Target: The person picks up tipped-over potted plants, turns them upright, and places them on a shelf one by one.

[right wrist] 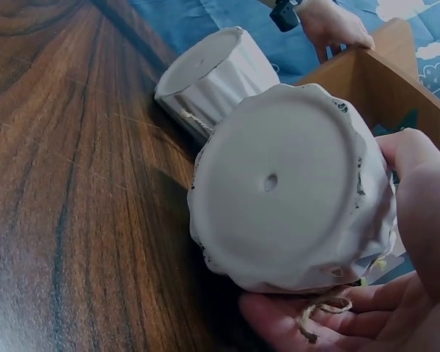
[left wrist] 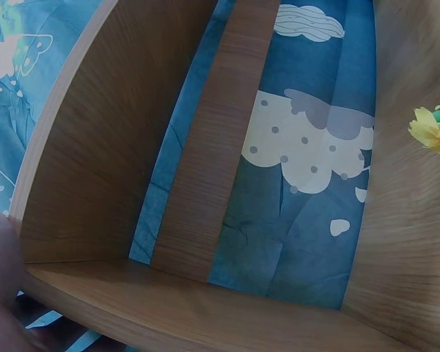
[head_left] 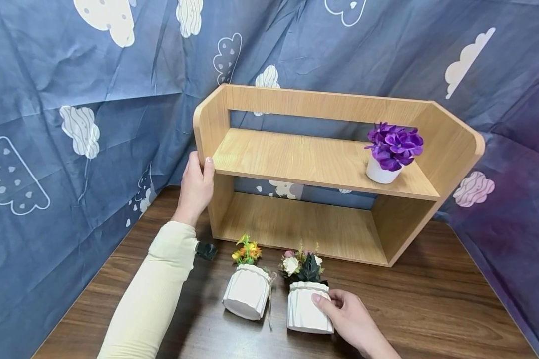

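Gripped pot (head_left: 306,310), seemingly horizontal, flowers (head_left: 292,266) toward shelf (head_left: 287,152)

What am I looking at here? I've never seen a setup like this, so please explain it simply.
There is no machine arm here: a person works with bare hands. The large picture comes from a camera on the head, looking down. The other two come from cameras on the wrists: the left one sees into the shelf, the right one a pot's underside.

The shelf stands on a dark wooden table. The left hand grips its left side. The right hand holds a white pot of pink and white flowers. Left of that is an orange-and-yellow-flowered pot; a purple-flowered one sits on the upper board.
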### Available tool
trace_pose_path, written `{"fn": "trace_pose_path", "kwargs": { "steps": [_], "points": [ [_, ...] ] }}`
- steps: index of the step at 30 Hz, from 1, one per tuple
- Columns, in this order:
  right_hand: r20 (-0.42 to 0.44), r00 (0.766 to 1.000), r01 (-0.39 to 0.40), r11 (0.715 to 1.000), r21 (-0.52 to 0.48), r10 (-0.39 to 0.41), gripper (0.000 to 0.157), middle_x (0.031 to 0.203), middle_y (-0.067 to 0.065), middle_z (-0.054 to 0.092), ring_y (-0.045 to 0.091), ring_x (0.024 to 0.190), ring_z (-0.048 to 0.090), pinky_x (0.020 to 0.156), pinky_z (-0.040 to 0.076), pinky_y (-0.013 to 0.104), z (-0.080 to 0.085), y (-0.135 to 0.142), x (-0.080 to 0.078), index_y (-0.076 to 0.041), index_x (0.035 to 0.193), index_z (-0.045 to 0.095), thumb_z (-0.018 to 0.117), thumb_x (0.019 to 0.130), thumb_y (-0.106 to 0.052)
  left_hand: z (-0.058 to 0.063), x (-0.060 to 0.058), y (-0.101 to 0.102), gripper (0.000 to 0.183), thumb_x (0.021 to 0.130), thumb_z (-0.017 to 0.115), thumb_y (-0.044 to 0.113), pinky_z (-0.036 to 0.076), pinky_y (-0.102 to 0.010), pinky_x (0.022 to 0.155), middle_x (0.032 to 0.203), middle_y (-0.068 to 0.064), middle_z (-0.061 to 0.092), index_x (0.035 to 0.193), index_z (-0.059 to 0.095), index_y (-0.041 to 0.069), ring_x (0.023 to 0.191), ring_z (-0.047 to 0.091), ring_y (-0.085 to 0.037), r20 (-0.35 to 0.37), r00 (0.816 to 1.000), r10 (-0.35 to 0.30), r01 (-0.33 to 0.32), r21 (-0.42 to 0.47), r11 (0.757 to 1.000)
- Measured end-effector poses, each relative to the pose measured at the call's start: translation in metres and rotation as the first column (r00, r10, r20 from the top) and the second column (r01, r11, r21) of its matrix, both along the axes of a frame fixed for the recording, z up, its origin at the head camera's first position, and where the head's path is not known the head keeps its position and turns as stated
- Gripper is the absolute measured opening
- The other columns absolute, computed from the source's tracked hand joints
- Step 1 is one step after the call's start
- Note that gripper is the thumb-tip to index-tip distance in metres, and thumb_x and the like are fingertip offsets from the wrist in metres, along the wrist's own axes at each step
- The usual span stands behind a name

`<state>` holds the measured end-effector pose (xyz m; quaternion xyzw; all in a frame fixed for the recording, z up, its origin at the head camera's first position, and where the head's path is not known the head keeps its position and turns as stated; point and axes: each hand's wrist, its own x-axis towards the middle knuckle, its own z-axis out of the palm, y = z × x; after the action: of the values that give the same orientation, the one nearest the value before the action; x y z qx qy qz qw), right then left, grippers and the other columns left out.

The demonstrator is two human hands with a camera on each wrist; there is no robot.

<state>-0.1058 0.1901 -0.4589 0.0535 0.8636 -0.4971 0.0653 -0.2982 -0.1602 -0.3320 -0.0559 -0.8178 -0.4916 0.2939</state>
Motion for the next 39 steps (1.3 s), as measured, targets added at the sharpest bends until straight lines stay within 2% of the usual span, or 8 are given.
{"fn": "trace_pose_path", "kwargs": {
  "steps": [10, 15, 21, 29, 39],
  "points": [
    [-0.047, 0.999, -0.001, 0.999, -0.055, -0.001, 0.05, 0.097, 0.007, 0.074, 0.009, 0.079, 0.067, 0.071, 0.055, 0.024, 0.0, 0.001, 0.0, 0.012, 0.13, 0.064, 0.077, 0.098, -0.025, 0.0, 0.0, -0.001, 0.039, 0.113, 0.044, 0.029, 0.047, -0.057, 0.104, 0.13, -0.027, 0.059, 0.133, 0.051, -0.003, 0.118, 0.059, -0.042, -0.002, 1.0, -0.01, 0.01, 0.009, 1.0],
    [-0.1, 0.995, -0.004, 1.0, -0.031, 0.001, 0.047, 0.099, 0.007, 0.073, 0.007, 0.081, 0.064, 0.071, 0.055, 0.024, -0.001, 0.002, -0.001, 0.01, 0.129, 0.065, 0.078, 0.097, -0.022, 0.0, 0.0, -0.001, 0.039, 0.113, 0.044, 0.029, 0.046, -0.057, 0.105, 0.131, -0.027, 0.059, 0.134, 0.051, -0.004, 0.119, 0.059, -0.042, -0.004, 1.0, -0.009, 0.009, 0.008, 1.0],
    [-0.163, 0.986, 0.006, 0.998, -0.059, -0.016, 0.046, 0.099, 0.009, 0.071, 0.007, 0.08, 0.062, 0.071, 0.055, 0.024, -0.002, 0.004, -0.001, 0.007, 0.132, 0.064, 0.08, 0.095, -0.016, 0.0, -0.001, -0.001, 0.039, 0.113, 0.044, 0.029, 0.046, -0.056, 0.107, 0.132, -0.027, 0.06, 0.134, 0.051, -0.003, 0.12, 0.059, -0.042, -0.001, 1.0, -0.002, 0.002, 0.006, 1.0],
    [-0.238, 0.971, 0.031, 0.999, -0.027, -0.036, 0.051, 0.099, 0.006, 0.072, 0.004, 0.077, 0.059, 0.067, 0.053, 0.024, -0.01, 0.004, 0.0, -0.001, 0.136, 0.064, 0.084, 0.092, -0.017, 0.0, -0.001, -0.001, 0.039, 0.113, 0.044, 0.028, 0.046, -0.056, 0.106, 0.131, -0.027, 0.06, 0.135, 0.051, -0.003, 0.119, 0.059, -0.041, 0.001, 1.0, -0.01, 0.01, 0.009, 1.0],
    [-0.269, 0.962, 0.038, 0.999, -0.026, -0.044, 0.052, 0.101, 0.007, 0.073, 0.002, 0.08, 0.062, 0.07, 0.055, 0.024, -0.016, 0.004, -0.002, 0.001, 0.137, 0.064, 0.082, 0.092, -0.016, 0.001, 0.0, -0.001, 0.04, 0.113, 0.044, 0.03, 0.047, -0.056, 0.105, 0.133, -0.027, 0.059, 0.136, 0.051, -0.002, 0.119, 0.059, -0.041, 0.005, 1.0, -0.019, 0.019, 0.01, 1.0]
  ]
}}
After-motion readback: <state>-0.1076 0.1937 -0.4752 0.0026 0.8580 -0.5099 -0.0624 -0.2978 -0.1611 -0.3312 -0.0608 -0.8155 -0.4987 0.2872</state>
